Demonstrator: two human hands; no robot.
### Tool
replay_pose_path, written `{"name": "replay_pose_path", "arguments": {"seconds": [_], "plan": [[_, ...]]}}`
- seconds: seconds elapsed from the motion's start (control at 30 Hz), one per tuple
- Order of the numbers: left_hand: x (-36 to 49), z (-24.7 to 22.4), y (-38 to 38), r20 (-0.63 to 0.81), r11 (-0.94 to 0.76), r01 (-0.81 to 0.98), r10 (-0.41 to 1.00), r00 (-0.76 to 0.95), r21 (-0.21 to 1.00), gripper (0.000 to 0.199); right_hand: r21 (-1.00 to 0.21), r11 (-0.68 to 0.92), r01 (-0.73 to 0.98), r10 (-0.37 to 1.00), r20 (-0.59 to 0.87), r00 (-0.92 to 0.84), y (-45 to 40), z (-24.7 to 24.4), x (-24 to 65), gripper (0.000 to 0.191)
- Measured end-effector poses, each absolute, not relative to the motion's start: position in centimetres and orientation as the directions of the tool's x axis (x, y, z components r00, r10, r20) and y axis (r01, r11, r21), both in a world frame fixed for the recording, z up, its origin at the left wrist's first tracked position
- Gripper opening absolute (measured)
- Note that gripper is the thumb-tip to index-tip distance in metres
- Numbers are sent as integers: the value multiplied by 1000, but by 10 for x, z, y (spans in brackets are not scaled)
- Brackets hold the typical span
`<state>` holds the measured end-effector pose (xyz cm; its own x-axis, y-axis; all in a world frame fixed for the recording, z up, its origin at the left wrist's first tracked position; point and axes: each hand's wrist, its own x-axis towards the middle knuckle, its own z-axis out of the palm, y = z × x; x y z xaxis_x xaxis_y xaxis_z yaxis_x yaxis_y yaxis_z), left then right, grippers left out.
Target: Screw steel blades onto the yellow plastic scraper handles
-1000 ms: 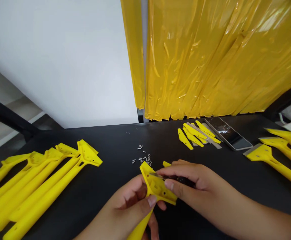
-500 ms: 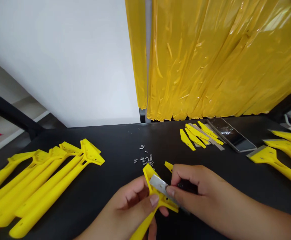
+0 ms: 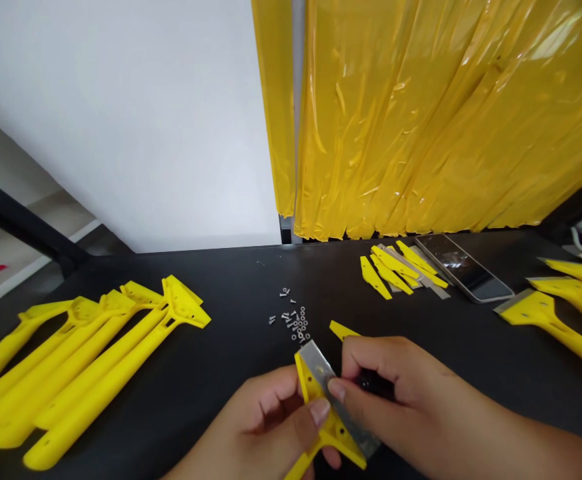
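Yellow sheeting (image 3: pixel 421 120) is hung in folds behind the workplace, beside a large white panel (image 3: pixel 145 127). Below them a black table (image 3: pixel 241 353) is spread with parts. At its left side about five bare tool bodies (image 3: pixel 103 393) are laid overlapping; no blade is seen on any of them, so that share of the work is judged left to do. At the right side three bladed tools (image 3: pixel 541 313) are set down, each with a metal edge at its head, and these are judged done.

Between the two groups, near the table's front, one yellow tool body (image 3: pixel 313 387) is gripped by the left hand (image 3: pixel 271 417), its thumb pressed on the head and the fingers closed behind. A metal blade (image 3: pixel 315 358) is laid along the head's front edge, pinched between thumb and bent forefinger of the right hand (image 3: pixel 395 390); a dark object (image 3: pixel 367 385) is partly hidden under that hand. No fastening is seen on this piece, so it is judged midway.

A phone (image 3: pixel 475 267) is laid by the loose blades (image 3: pixel 437 291) and yellow strips (image 3: pixel 378 277), with another strip just beside the right hand. Smallest, loose screws (image 3: pixel 272 320) and nuts (image 3: pixel 303 320) are scattered mid-table, unused. No brand, label or writing can be read.
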<state>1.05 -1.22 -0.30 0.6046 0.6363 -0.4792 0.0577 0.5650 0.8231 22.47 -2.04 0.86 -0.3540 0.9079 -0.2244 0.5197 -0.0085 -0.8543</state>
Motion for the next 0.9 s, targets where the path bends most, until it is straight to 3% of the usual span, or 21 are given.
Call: {"name": "replay_pose_path", "arguments": {"seconds": [0.27, 0.33, 0.43, 0.5, 0.73, 0.9], "plan": [[12, -3, -14, -543, 627, 26, 652, 530, 778, 44, -778, 102, 620, 903, -189, -385, -20, 30, 228, 20], [10, 0, -12, -553, 602, 76, 667, 499, 795, 47, -640, 196, 743, 950, -64, -306, -14, 28, 242, 19], [8, 1, -7, -566, 577, 128, 690, 451, 806, 47, -328, 319, 889, 942, 217, -257, -5, 14, 267, 13], [7, 0, -6, -580, 595, 122, 684, 442, 794, 48, -250, 347, 904, 925, 251, -286, -2, 3, 279, 21], [8, -5, -3, -606, 629, 116, 658, 448, 769, 43, -385, 260, 886, 946, -84, -314, 1, -7, 270, 12], [5, -8, -3, -600, 626, 112, 658, 455, 772, 44, -498, 128, 858, 947, -194, -254, 8, 8, 264, 10]]}}
